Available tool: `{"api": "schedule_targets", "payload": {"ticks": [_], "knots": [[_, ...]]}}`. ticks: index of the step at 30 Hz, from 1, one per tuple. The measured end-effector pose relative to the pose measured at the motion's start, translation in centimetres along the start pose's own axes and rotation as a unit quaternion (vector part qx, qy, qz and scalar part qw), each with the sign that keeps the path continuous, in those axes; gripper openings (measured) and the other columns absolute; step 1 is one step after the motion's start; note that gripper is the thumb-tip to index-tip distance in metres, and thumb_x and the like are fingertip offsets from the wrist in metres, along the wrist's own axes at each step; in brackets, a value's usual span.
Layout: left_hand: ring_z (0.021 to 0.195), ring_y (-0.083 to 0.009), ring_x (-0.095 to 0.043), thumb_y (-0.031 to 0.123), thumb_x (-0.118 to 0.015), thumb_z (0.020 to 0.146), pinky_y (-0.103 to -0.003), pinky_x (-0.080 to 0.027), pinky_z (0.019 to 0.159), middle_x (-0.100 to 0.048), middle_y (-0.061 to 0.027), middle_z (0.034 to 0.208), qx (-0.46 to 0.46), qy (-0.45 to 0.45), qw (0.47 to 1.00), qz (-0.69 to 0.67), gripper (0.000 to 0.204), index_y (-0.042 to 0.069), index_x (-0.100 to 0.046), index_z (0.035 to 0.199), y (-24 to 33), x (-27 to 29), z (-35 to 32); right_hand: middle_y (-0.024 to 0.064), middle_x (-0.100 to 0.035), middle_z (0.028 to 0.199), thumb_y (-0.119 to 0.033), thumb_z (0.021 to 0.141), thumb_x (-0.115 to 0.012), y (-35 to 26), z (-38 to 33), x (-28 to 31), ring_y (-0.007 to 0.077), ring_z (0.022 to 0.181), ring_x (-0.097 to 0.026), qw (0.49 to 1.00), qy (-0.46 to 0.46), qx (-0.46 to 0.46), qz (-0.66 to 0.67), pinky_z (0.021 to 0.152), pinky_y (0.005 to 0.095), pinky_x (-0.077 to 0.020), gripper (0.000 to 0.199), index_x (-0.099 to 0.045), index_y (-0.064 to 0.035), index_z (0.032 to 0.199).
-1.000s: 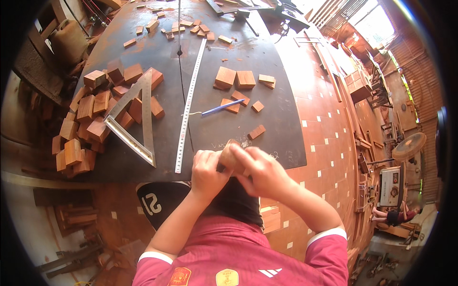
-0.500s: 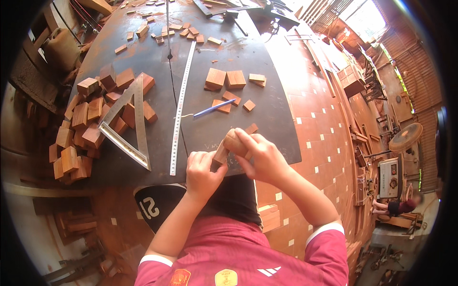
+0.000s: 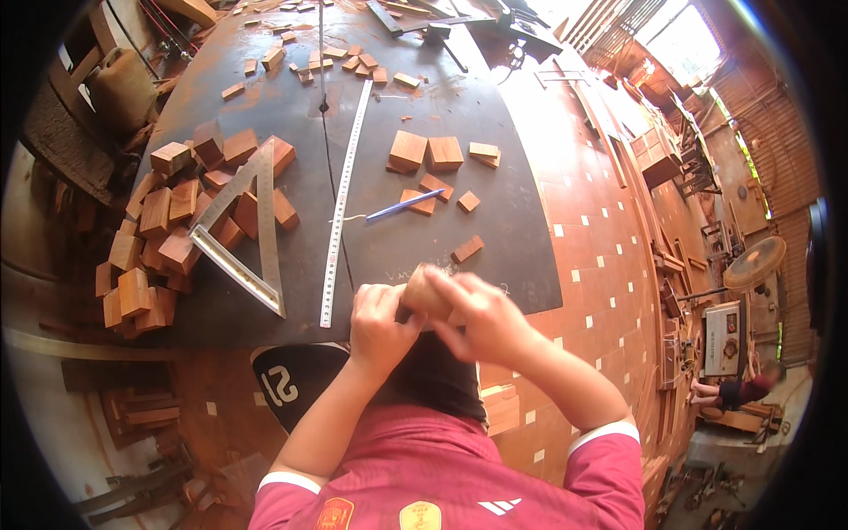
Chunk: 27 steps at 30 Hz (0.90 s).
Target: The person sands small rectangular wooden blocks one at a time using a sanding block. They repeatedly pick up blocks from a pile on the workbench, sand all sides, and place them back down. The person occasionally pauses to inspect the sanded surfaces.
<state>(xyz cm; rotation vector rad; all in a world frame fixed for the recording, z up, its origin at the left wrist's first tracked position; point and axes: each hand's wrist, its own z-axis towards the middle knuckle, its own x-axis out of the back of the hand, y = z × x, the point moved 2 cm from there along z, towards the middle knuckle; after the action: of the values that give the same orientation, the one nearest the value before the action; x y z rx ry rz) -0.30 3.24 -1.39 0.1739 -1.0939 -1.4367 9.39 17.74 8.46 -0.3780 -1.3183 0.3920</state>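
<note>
Both hands meet in front of the person's waist, at the near edge of a dark tabletop (image 3: 305,146). The left hand (image 3: 380,322) has its fingers curled and closed on one end of a light-brown wooden piece (image 3: 427,296); the right hand (image 3: 488,320) grips the other side, forefinger bent over it.

Taking the hands as my clock's centre, a notched wooden block (image 3: 467,249) lies near at one o'clock. A blue pen (image 3: 402,207) rests across small blocks just before twelve, a white measuring strip (image 3: 345,203) runs at eleven, and a triangular set square (image 3: 237,280) sits at ten, overlapping in my view the right side of a heap of wooden blocks (image 3: 155,212).

I judge the work only partly done: one piece is being handled, while the many blocks lie loose, none visibly joined.

Fingers hide most of the held piece, so I cannot tell its full shape or whether it is two. Chalk marks beyond it are partly covered, and my fisheye's black rim cuts off the room.
</note>
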Motion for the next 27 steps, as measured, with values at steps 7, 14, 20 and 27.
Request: {"api": "schedule_targets", "payload": {"ticks": [7,14,20,27], "knots": [[0.086,-0.0341,-0.065,0.012,-0.085,0.073,-0.046,-0.054,0.081,-0.068,-0.0106,0.089,-0.003,0.003,1.0,-0.007,0.032,0.004,-0.074,0.101,-0.1,-0.1,0.1,0.0253,-0.067,0.105,-0.012,0.084,-0.082,-0.4,-0.1,-0.2,0.044,0.095,-0.071,1.0,-0.012,-0.002,-0.017,0.085,0.0474,-0.0604,0.072,-0.052,0.0003,0.149],[0.088,-0.0334,-0.065,0.012,-0.086,0.073,-0.046,-0.054,0.081,-0.068,-0.0096,0.09,-0.001,0.014,1.0,-0.001,0.032,0.005,-0.073,0.101,-0.2,-0.4,-0.1,0.0243,-0.067,0.104,-0.012,0.084,-0.082,-0.1,0.1,-0.2,0.0423,0.097,-0.072,1.0,0.003,-0.005,-0.024,0.083,0.0467,-0.0611,0.072,-0.053,-0.0026,0.15],[0.086,-0.0346,-0.066,0.011,-0.088,0.071,-0.046,-0.056,0.079,-0.069,-0.0114,0.089,0.006,0.015,1.0,-0.003,0.031,0.004,-0.074,0.097,0.2,0.0,0.3,0.0237,-0.067,0.108,-0.013,0.082,-0.082,1.9,1.0,0.4,0.0423,0.096,-0.072,0.998,0.011,-0.053,-0.036,0.084,0.0462,-0.0612,0.074,-0.053,-0.0015,0.149],[0.087,-0.0332,-0.065,0.012,-0.086,0.072,-0.046,-0.054,0.081,-0.069,-0.0093,0.09,0.0,0.01,1.0,-0.004,0.034,0.006,-0.075,0.104,-0.1,-0.1,0.0,0.0216,-0.068,0.105,-0.013,0.082,-0.084,0.7,0.5,0.2,0.0411,0.094,-0.071,1.0,0.004,-0.015,-0.025,0.083,0.0455,-0.0602,0.074,-0.054,-0.0004,0.148]]}}
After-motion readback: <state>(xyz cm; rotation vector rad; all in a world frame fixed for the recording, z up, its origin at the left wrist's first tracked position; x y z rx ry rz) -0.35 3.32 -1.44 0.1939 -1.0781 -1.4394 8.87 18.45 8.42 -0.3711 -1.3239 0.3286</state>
